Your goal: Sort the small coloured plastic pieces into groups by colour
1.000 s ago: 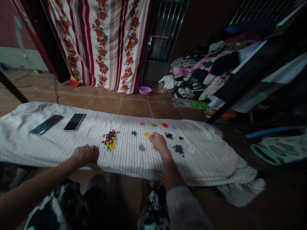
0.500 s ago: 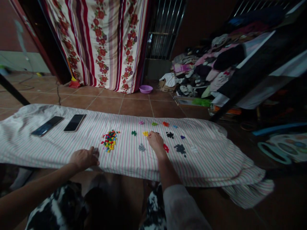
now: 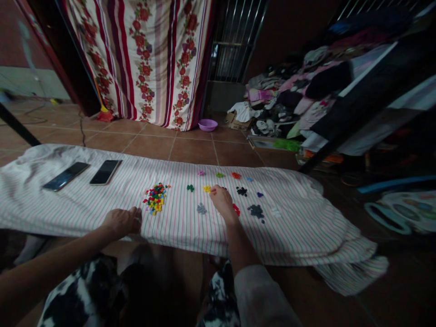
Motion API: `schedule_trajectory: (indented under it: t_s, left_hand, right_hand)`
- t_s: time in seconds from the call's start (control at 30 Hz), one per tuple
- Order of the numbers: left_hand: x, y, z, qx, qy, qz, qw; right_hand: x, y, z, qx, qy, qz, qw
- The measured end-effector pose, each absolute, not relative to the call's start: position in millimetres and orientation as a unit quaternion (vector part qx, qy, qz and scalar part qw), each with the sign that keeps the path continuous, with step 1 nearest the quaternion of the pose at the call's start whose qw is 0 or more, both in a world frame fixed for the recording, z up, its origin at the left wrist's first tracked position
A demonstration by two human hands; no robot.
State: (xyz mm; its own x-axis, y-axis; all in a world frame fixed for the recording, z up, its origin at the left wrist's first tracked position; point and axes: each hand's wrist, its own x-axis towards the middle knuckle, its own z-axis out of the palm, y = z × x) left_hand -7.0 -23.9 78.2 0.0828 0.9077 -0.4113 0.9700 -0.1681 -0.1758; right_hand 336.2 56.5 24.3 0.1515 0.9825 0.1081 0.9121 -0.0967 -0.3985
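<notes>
On a striped cloth (image 3: 177, 227), my right hand (image 3: 220, 200) is closed, its fingertips pinched at the right edge of a small yellow pile (image 3: 206, 189); what they hold is too small to make out. My left hand (image 3: 124, 221) rests near the cloth's front edge, fingers bent and dim, left of a mixed heap of coloured pieces (image 3: 156, 199). Around my right hand lie a dark green pile (image 3: 190, 188), a light grey pile (image 3: 201, 208), a red pile (image 3: 236, 209), a black pile (image 3: 241, 191) and a dark grey pile (image 3: 256, 211).
Two phones (image 3: 66, 176) (image 3: 106, 172) lie at the left of the cloth. Pink, lime (image 3: 220, 175), orange (image 3: 235, 175) and blue pieces form a back row. Beyond are a purple basin (image 3: 207, 125), a curtain (image 3: 146, 59) and heaped clothes (image 3: 282, 97).
My left hand has turned slightly, and its fingers look closer together. My right hand stays beside the yellow pile with almost no movement. The view has shifted slightly.
</notes>
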Motion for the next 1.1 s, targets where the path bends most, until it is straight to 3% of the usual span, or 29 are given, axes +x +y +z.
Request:
schedule_trajectory:
  t_s: [0.33,0.57,0.7,1.1]
  left_hand:
    - [-13,-23,70,0.748,0.618,-0.233,0.069]
    - [-9,-14,72,0.767,0.589,-0.245,0.074]
    - [-6,-13,74,0.776,0.576,-0.247,0.068]
    - [0,-11,81,0.753,0.601,-0.255,0.082]
  right_hand:
    - [308,53,27,-0.586,-0.707,0.185,0.35]
    - [227,28,30,-0.443,-0.832,0.236,0.235]
    - [201,17,32,-0.438,-0.852,0.23,0.17]
    - [187,17,40,-0.487,-0.839,0.207,0.128]
